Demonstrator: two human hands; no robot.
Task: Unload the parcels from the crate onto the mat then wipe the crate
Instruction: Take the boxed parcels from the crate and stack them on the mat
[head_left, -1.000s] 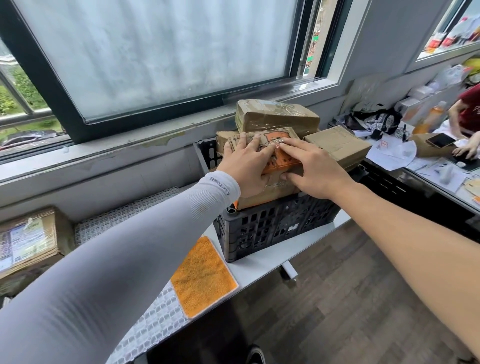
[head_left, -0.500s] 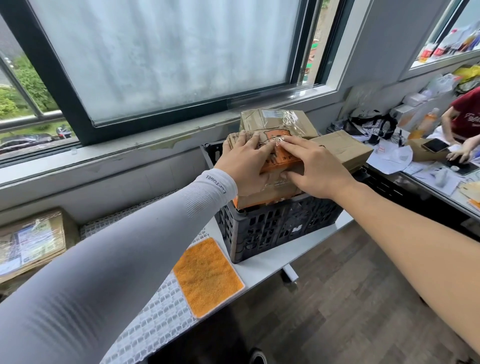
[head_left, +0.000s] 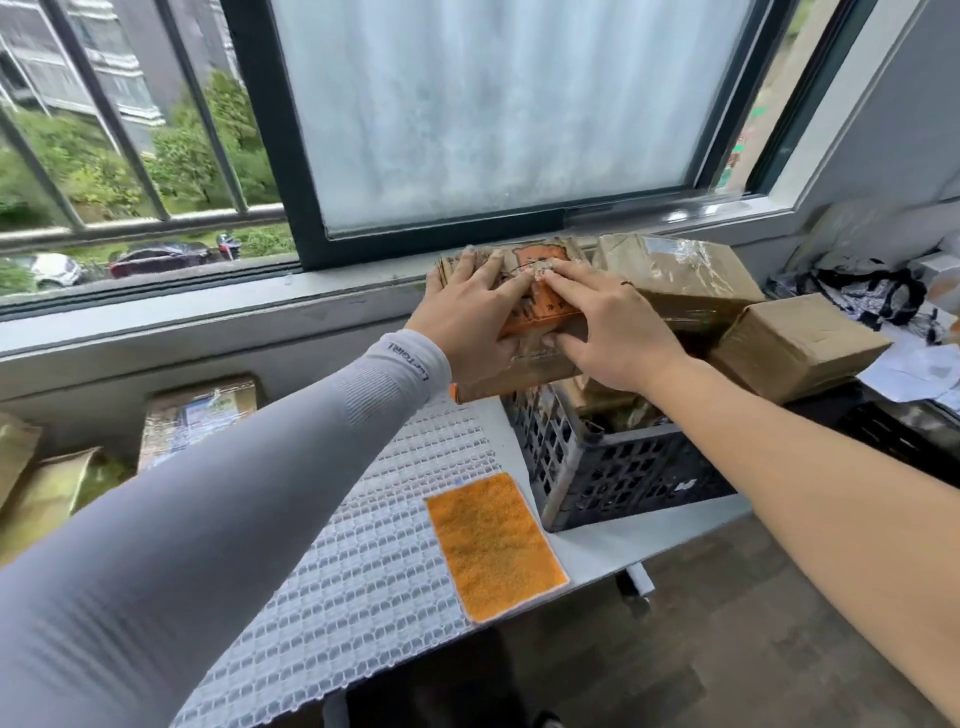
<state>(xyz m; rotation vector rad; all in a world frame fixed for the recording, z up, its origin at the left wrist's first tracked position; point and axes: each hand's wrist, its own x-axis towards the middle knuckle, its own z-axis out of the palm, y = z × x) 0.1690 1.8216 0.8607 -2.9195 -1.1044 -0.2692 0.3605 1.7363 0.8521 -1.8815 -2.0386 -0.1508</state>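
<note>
1. Left hand (head_left: 470, 317), in a grey sleeve (head_left: 260, 467), laid over the top of an orange-printed parcel (head_left: 540, 306), fingers spread and reaching its far edge, thumb curled down its near side: gripping.
2. Right hand (head_left: 610, 332) on the same parcel from the right, fingers flat over the top, thumb tucked under the near edge: clamped on it as well.
3. Parcel held level, raised above the left end of the dark crate (head_left: 613, 467), partly over the white mesh mat (head_left: 374, 545).
4. More parcels in the crate: a taped brown parcel (head_left: 680, 270) on top, a plain cardboard box (head_left: 795, 343) at the right.
5. Orange cloth (head_left: 493, 545) flat on the mat, just beside the crate.
6. Wrapped parcels (head_left: 197, 415) at the mat's far left, against the wall.
</note>
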